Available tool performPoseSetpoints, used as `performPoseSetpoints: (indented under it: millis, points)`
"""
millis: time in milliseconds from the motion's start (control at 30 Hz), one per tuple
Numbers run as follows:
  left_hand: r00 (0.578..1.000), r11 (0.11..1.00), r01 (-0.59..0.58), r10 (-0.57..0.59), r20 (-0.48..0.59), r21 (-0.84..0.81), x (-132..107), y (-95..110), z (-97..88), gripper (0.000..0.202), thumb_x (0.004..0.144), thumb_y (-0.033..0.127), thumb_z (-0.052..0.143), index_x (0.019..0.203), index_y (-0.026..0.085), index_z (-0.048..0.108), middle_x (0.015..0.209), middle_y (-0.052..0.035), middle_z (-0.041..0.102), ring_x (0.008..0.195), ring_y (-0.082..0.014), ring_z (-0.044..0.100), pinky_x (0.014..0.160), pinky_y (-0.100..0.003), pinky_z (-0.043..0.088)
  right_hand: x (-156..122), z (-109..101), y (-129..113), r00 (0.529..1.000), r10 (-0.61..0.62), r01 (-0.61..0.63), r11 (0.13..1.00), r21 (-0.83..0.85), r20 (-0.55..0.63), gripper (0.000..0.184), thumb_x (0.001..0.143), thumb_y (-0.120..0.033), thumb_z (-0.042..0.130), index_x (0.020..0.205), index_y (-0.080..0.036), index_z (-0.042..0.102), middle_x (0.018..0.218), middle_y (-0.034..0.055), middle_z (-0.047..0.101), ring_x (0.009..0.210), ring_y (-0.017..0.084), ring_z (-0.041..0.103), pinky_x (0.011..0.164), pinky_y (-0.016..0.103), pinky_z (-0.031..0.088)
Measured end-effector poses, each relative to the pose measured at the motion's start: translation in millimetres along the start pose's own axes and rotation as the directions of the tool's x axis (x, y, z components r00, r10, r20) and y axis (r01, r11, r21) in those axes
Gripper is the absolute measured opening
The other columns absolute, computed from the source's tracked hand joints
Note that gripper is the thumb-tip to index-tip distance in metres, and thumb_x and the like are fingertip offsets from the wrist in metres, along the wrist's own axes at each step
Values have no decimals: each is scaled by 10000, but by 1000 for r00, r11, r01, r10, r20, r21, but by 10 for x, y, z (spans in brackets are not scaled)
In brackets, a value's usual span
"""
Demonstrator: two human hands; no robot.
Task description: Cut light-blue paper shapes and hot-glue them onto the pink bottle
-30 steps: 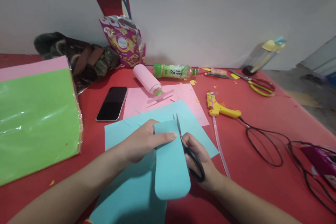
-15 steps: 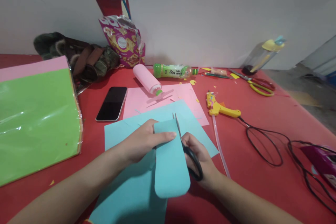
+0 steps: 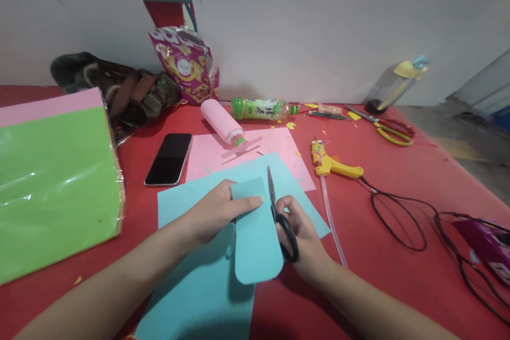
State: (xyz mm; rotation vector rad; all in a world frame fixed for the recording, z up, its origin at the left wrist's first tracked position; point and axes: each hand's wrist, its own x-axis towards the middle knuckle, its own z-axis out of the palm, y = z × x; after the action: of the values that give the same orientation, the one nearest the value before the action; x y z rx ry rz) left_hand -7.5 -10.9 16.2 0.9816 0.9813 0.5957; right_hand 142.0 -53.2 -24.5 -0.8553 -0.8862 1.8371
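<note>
My left hand [image 3: 215, 212] pinches a folded light-blue paper piece [image 3: 255, 239], thumb on top, holding it just above a large light-blue sheet [image 3: 191, 297] that lies on the red table [image 3: 398, 180]. My right hand [image 3: 298, 234] grips black-handled scissors [image 3: 279, 212], whose blades run along the right edge of the folded piece and point away from me. A pink sheet [image 3: 279, 149] lies under the far end of the blue sheet.
A phone [image 3: 169, 158] and a wrapped stack of green and pink paper [image 3: 56, 180] lie left. A pink bottle [image 3: 221, 121], green bottle [image 3: 261, 109], snack bag [image 3: 185, 64], yellow glue gun [image 3: 332, 162] with black cord [image 3: 402, 223], and yellow-handled scissors [image 3: 388, 128] lie beyond.
The scissors have advanced a little farther along the right edge of the folded blue piece. Both hands and the piece have shifted slightly away from me.
</note>
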Motion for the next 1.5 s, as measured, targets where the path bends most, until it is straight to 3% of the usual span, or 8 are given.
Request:
performPoseSetpoints:
  millis: [233,400,633,833,967,1133,1367,1500]
  points:
    - [987,953,-82,119,-111,292,76,-23,-67,276,712,367,523,556,141,493,464,19,502,429,-122,500,437,-234,408,57,-17,-14,989,-93,95,995,17,-116,421,647,-516,623,801,-228,357,608,-63,475,496,74,442,472,197,357]
    - [927,820,-126,298,-229,558,120,-47,-76,308,739,334,484,494,154,439,419,36,458,392,-94,452,406,-195,360,86,-25,-8,968,-104,83,992,-99,-229,458,570,-275,724,790,-234,324,669,-84,466,511,48,408,456,156,320]
    - [904,849,-152,327,-277,507,120,-89,-74,294,737,386,507,567,148,471,487,19,511,449,-111,497,435,-200,393,134,-48,-25,912,-248,164,951,-262,-328,388,573,-144,634,768,-232,311,647,-97,464,479,42,399,438,149,321]
    - [886,849,-222,381,-264,480,88,-22,-148,232,712,360,545,741,131,557,659,-5,566,567,-124,542,533,-219,442,186,-126,-27,882,-357,260,913,-314,-309,358,595,-115,595,780,-240,315,674,-94,473,499,48,406,438,150,317]
    - [893,802,-171,371,-254,572,8,19,-239,208,680,315,587,745,117,597,677,-24,599,614,-137,554,568,-224,430,198,-149,-33,861,-415,309,886,-347,-293,345,607,-95,579,774,-234,312,673,-89,476,513,51,403,443,153,309]
    - [906,834,-118,312,-284,538,-158,-50,-322,205,632,276,637,749,109,621,642,-22,614,592,-142,569,579,-241,443,189,-140,-46,861,-443,326,858,-396,-251,330,621,-97,561,780,-232,305,649,-88,479,511,55,405,455,164,306]
    - [831,941,-180,301,-468,286,-273,-264,-340,249,533,268,715,700,130,592,517,41,543,503,-108,525,529,-240,466,183,-125,-15,872,-453,308,801,-514,-184,314,644,-160,563,775,-234,287,659,-74,507,558,74,486,511,188,371]
    - [800,950,-252,311,-513,183,-225,-377,-454,320,467,330,740,663,132,582,520,48,525,496,-96,508,518,-239,480,205,-167,20,861,-481,286,726,-625,-164,282,676,-272,544,785,-240,286,617,-76,478,525,94,492,486,208,386]
